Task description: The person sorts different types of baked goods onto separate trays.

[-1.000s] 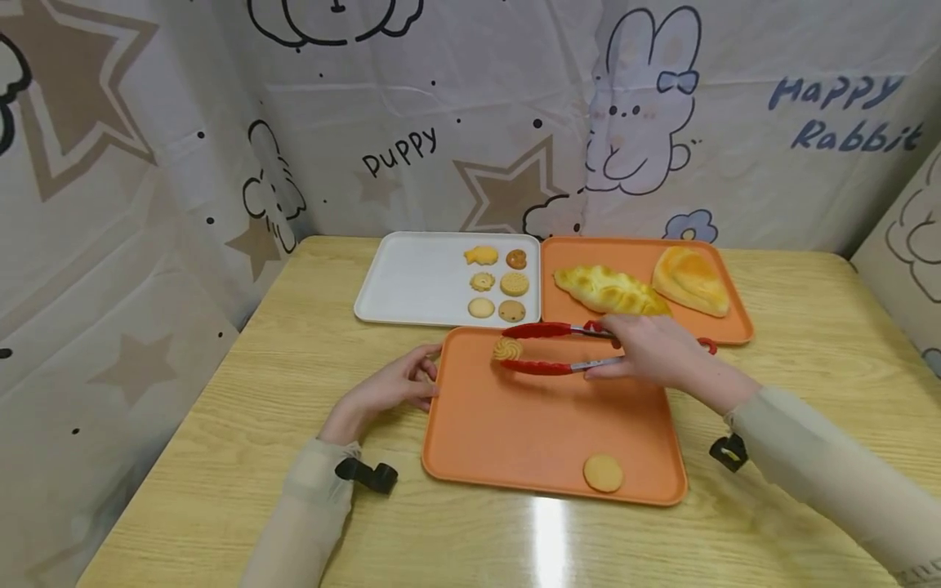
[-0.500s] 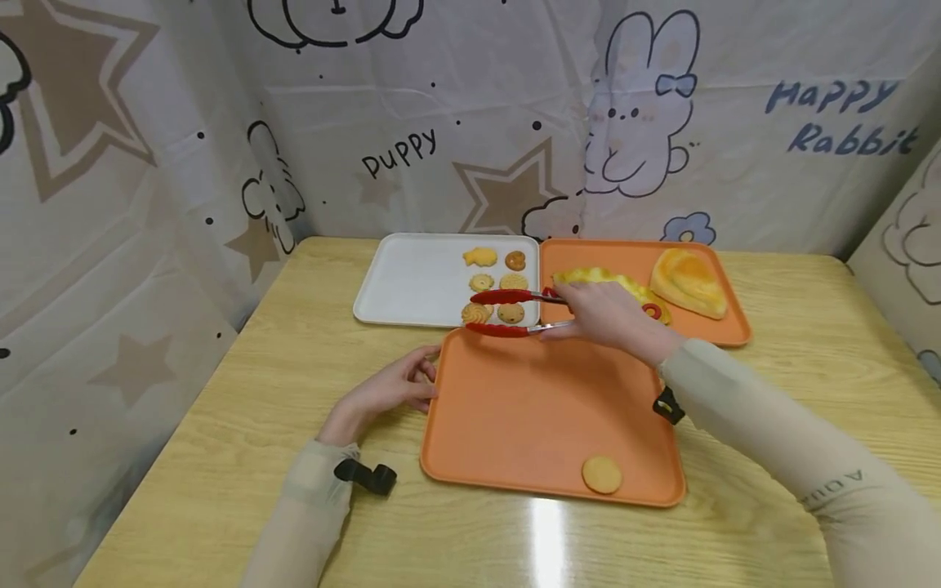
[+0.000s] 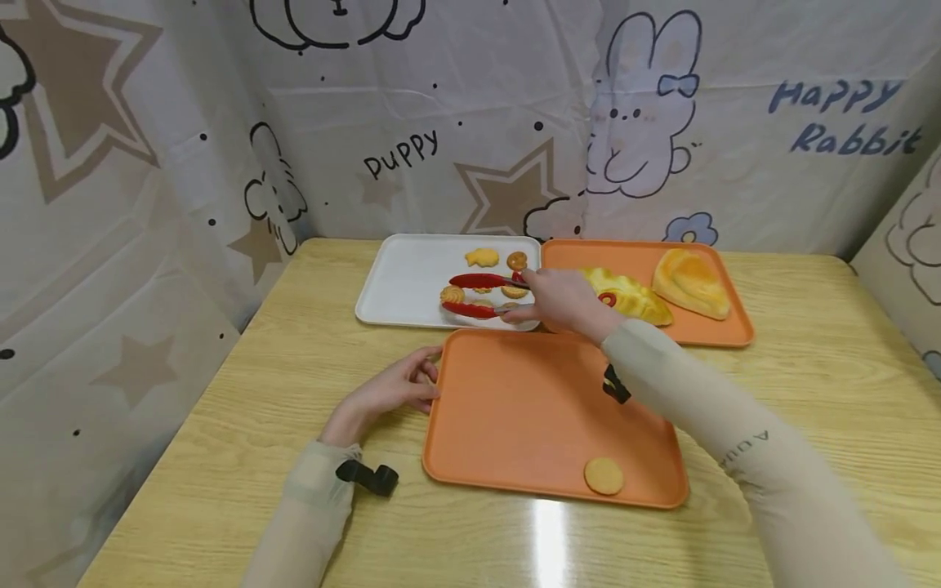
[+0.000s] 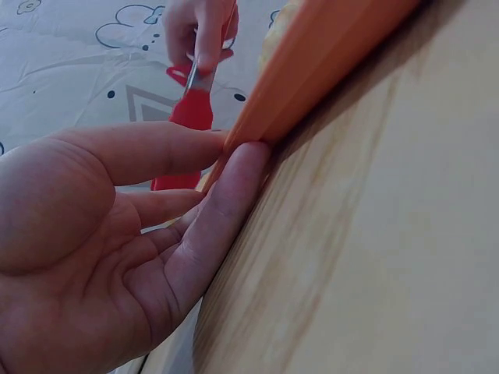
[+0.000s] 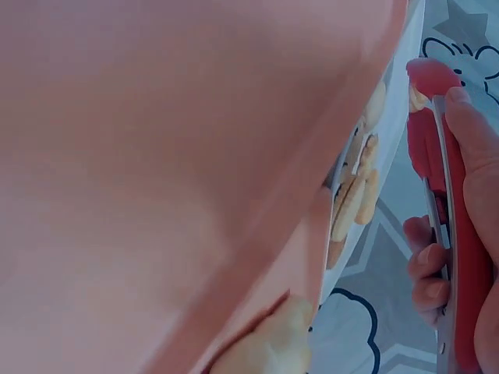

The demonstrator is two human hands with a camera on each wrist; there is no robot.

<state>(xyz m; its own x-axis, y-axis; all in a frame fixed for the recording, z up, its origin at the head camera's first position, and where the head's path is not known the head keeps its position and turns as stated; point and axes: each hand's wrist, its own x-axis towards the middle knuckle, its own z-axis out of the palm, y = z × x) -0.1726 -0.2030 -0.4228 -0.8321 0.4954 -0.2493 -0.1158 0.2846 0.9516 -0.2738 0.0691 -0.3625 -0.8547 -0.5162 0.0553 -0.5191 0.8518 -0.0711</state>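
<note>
My right hand (image 3: 562, 296) grips a pair of red-tipped tongs (image 3: 478, 282) by their metal arms. Between the tong tips is a swirled cookie (image 3: 452, 295), over the white tray (image 3: 400, 278), left of the cookies lying there. The tongs partly cover those cookies; a fish-shaped cookie (image 3: 482, 257) and a pretzel-like one (image 3: 517, 260) show behind. My left hand (image 3: 390, 385) pinches the left rim of the near orange tray (image 3: 515, 400), as the left wrist view shows its thumb and fingers at the edge. A flat round cookie (image 3: 604, 476) lies on that tray's front right.
A second orange tray (image 3: 706, 333) stands at the back right, touching the white one. It bears a long braided bread (image 3: 635, 300) and a triangular bread (image 3: 689, 282). A printed cloth (image 3: 515, 98) hangs behind the wooden table (image 3: 294, 327).
My right hand has carried the swirled cookie in the tongs from above the near orange tray, back and left over the white tray. My left hand has stayed at the rim.
</note>
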